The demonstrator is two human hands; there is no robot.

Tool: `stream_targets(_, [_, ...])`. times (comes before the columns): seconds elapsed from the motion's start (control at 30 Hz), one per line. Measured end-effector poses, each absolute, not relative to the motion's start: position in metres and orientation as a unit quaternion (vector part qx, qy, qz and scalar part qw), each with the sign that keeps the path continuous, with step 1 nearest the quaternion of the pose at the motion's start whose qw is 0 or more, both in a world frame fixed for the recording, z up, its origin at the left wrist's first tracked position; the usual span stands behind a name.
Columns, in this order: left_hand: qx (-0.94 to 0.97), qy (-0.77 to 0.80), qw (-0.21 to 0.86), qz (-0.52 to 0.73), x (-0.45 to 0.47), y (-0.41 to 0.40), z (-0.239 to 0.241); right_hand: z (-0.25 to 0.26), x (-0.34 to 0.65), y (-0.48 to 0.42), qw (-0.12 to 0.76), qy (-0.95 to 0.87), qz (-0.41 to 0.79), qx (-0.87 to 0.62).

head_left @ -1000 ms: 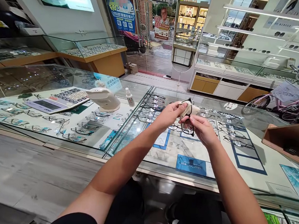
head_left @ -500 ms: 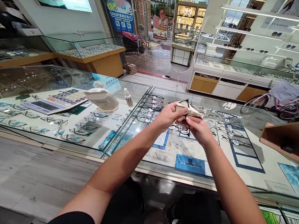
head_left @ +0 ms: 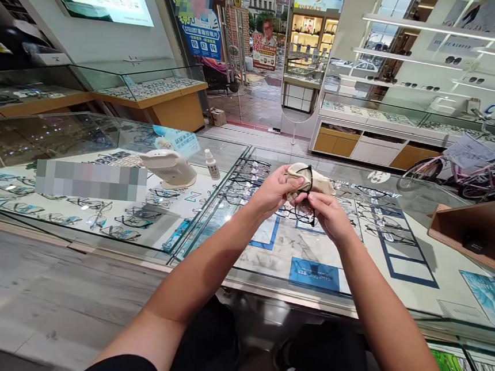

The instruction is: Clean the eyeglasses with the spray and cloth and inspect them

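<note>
Black-framed eyeglasses (head_left: 307, 215) are held between my two hands, above the glass display counter. A cream cleaning cloth (head_left: 322, 184) is bunched around their upper part. My left hand (head_left: 276, 189) is closed, pinching the cloth over one lens with the thumb on top. My right hand (head_left: 330, 212) is closed too, its thumb and fingers gripping the frame near the middle and the cloth's lower edge. The lower lens and rim show bare beneath the hands. Part of the frame is hidden by cloth and fingers.
On the glass counter (head_left: 240, 266) stand a white spray bottle (head_left: 211, 165) and a white device (head_left: 169, 167). Rows of eyeglasses (head_left: 394, 221) lie under the glass. At right are a wooden box (head_left: 475, 231) and a pink bicycle (head_left: 470, 164).
The cloth has shifted in my fingers, so more of the black upper rim shows over it. Both hands stay in nearly the same place.
</note>
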State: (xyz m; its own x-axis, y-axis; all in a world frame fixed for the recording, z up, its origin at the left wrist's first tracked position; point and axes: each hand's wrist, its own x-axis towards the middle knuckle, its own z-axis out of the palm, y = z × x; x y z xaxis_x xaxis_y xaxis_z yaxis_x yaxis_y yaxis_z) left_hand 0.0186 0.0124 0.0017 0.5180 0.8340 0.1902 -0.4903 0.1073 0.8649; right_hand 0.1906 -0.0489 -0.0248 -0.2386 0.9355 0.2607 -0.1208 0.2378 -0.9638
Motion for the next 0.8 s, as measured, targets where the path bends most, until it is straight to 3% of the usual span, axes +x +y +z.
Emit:
stream_targets(0.47, [0.497,0.205,0.679,0.499,0.023,0.007,-0.002,-0.024,0.192,-0.047,0.521,-0.587,0.513,-0.348])
stream_targets(0.8, [0.548,0.160,0.734,0.367,0.012,0.010,0.005,-0.021,0.192,-0.049,0.509,-0.561,0.542,-0.364])
